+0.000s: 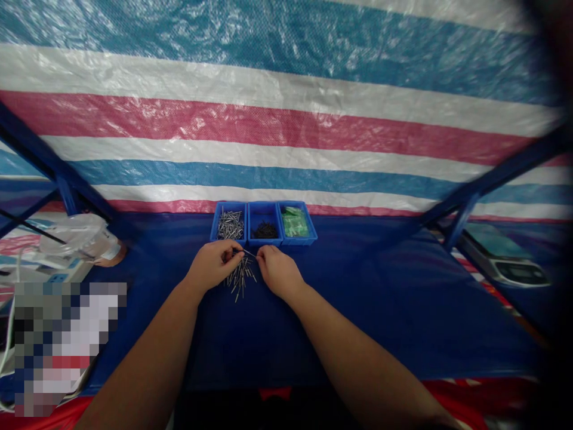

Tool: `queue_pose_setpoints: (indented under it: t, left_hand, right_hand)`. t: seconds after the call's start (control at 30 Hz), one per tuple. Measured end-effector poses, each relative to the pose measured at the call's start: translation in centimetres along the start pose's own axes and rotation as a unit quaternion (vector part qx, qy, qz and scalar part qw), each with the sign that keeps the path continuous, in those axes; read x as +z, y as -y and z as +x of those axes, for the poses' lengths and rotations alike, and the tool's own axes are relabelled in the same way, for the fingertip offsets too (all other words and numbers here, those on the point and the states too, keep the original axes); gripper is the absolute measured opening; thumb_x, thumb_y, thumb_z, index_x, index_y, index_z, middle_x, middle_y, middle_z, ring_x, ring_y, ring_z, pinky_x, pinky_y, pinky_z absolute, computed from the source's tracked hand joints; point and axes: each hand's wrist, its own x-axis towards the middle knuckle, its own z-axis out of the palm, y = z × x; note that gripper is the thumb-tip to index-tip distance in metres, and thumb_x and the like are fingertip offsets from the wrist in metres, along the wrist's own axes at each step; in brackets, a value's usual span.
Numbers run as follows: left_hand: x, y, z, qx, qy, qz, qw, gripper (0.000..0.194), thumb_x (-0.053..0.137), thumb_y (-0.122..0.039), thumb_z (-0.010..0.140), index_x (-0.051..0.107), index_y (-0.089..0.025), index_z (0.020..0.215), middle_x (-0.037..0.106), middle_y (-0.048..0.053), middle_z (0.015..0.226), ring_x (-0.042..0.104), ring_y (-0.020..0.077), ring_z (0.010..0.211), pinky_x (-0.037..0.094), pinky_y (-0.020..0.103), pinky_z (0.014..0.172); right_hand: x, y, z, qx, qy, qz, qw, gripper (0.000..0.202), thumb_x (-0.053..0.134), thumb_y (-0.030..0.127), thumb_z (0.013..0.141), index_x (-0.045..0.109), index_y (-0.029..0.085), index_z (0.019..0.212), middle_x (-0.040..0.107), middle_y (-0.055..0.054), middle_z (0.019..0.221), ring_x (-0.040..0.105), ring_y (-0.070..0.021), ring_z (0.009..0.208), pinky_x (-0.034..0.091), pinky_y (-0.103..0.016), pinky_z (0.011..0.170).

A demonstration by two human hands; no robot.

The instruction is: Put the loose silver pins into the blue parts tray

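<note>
Both my hands are closed in a pinch, facing each other just in front of the blue bins. A thin silver metal pin (pixel 249 253) spans the small gap between my left hand (pixel 215 263) and my right hand (pixel 278 270), with an end at the fingertips of each. Below them a loose pile of similar metal pins (pixel 240 278) lies on the blue table, partly covered by my left hand. Behind the hands, the left bin (pixel 216 218) holds many silver pins, the middle bin (pixel 264 210) small dark parts, and the right bin (pixel 304 241) green-printed plastic bags.
The blue tabletop (pixel 380 310) stretches to both sides. At the left stand a clear plastic container (pixel 76 236) and a pixelated object (pixel 71 352). A digital scale (pixel 505 257) sits at the right beyond a blue frame post (pixel 465 218). Striped sheeting (pixel 286 125) hangs behind.
</note>
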Motion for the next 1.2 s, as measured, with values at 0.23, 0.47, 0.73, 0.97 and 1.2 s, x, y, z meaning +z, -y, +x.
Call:
queue_pose_setpoints:
  t: [0.23, 0.47, 0.73, 0.97, 1.2]
  left_hand:
    - [-0.1, 0.1, 0.3, 0.032, 0.014, 0.011, 0.999, 0.015, 0.056, -0.029, 0.093, 0.069, -0.022, 0.096, 0.060, 0.000, 0.080, 0.053, 0.0120, 0.066, 0.043, 0.028, 0.066]
    - [-0.6, 0.0, 0.3, -0.036, -0.143, 0.041, 0.988, 0.019, 0.059, -0.036, 0.092, 0.069, -0.021, 0.099, 0.062, 0.001, 0.078, 0.053, 0.0126, 0.064, 0.044, 0.028, 0.065]
    - [-0.8, 0.5, 0.3, -0.093, -0.165, 0.073, 0.979, 0.022, 0.060, -0.036, 0.090, 0.070, -0.021, 0.103, 0.065, -0.001, 0.073, 0.054, 0.0124, 0.058, 0.042, 0.028, 0.062]
    - [-0.5, 0.1, 0.2, -0.031, -0.066, 0.039, 0.997, 0.017, 0.059, -0.031, 0.089, 0.070, -0.020, 0.095, 0.056, -0.002, 0.061, 0.053, 0.0131, 0.058, 0.039, 0.026, 0.059]
    - [-0.1, 0.5, 0.0, -0.010, 0.014, 0.022, 1.000, 0.016, 0.060, -0.030, 0.088, 0.070, -0.022, 0.097, 0.057, -0.003, 0.064, 0.052, 0.0121, 0.056, 0.039, 0.026, 0.057]
  right_hand:
    - [-0.5, 0.3, -0.4, -0.055, -0.032, 0.073, 0.995, 0.013, 0.046, 0.022, 0.098, 0.058, 0.019, 0.100, 0.065, -0.007, 0.104, 0.062, -0.0179, 0.091, 0.045, -0.028, 0.078]
    - [-0.2, 0.0, -0.3, -0.025, -0.073, 0.116, 0.990, 0.024, 0.052, 0.029, 0.096, 0.058, 0.018, 0.116, 0.066, -0.003, 0.091, 0.061, -0.0168, 0.083, 0.045, -0.028, 0.077]
    - [0.4, 0.9, -0.1, -0.002, -0.001, 0.017, 1.000, 0.022, 0.055, 0.032, 0.093, 0.067, 0.024, 0.110, 0.067, -0.005, 0.106, 0.064, -0.0174, 0.088, 0.046, -0.028, 0.075]
    - [1.0, 1.2, 0.5, 0.010, 0.004, -0.028, 1.000, 0.016, 0.050, 0.028, 0.096, 0.065, 0.023, 0.099, 0.067, -0.005, 0.103, 0.065, -0.0191, 0.088, 0.046, -0.029, 0.072]
    - [0.7, 1.1, 0.4, 0.010, 0.014, -0.026, 1.000, 0.018, 0.045, 0.026, 0.099, 0.061, 0.019, 0.103, 0.065, -0.008, 0.106, 0.064, -0.0200, 0.091, 0.047, -0.029, 0.074]
